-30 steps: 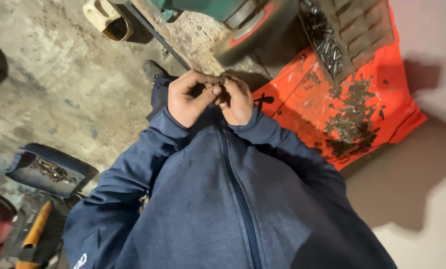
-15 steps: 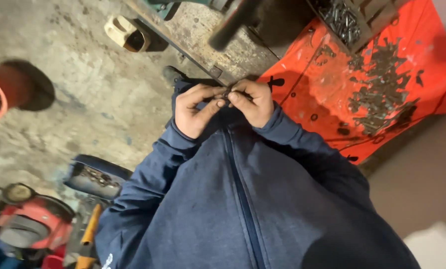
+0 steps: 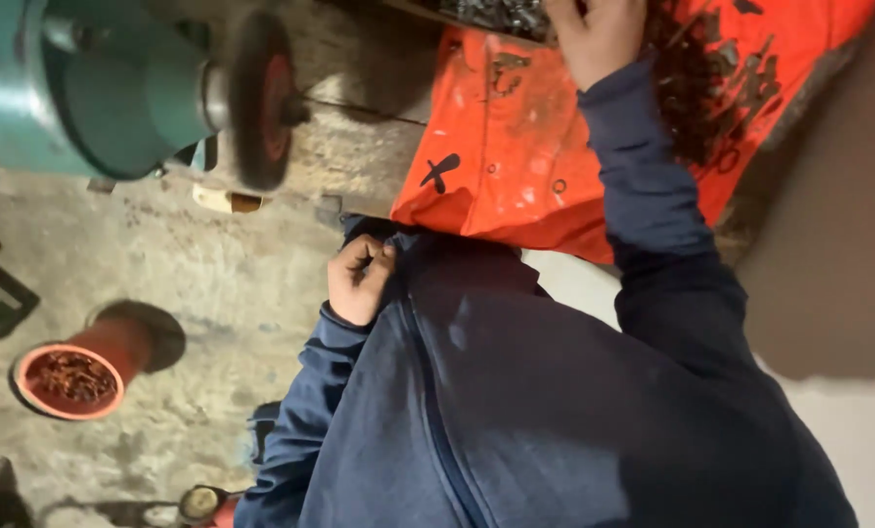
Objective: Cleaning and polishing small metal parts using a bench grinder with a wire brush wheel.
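Observation:
My left hand (image 3: 359, 281) is curled into a fist against the front of my blue zip jacket (image 3: 516, 411); nothing shows between its fingers. My right hand (image 3: 599, 34) stretches up to a heap of small dark metal parts (image 3: 696, 78) lying on an orange sheet (image 3: 516, 147). Its fingertips are among the parts at the top edge of the frame, partly cut off, so what they grip is hidden.
A teal bench grinder (image 3: 85, 88) with a dark wheel (image 3: 261, 98) stands at the upper left. On the concrete floor below sits a red bucket (image 3: 70, 376) holding rusty bits. A small round tool (image 3: 201, 504) lies at the bottom edge.
Both hands were together at my chest, pinching a small dark piece. Now the right hand has gone up to the parts on the orange sheet, and the left stays at the chest.

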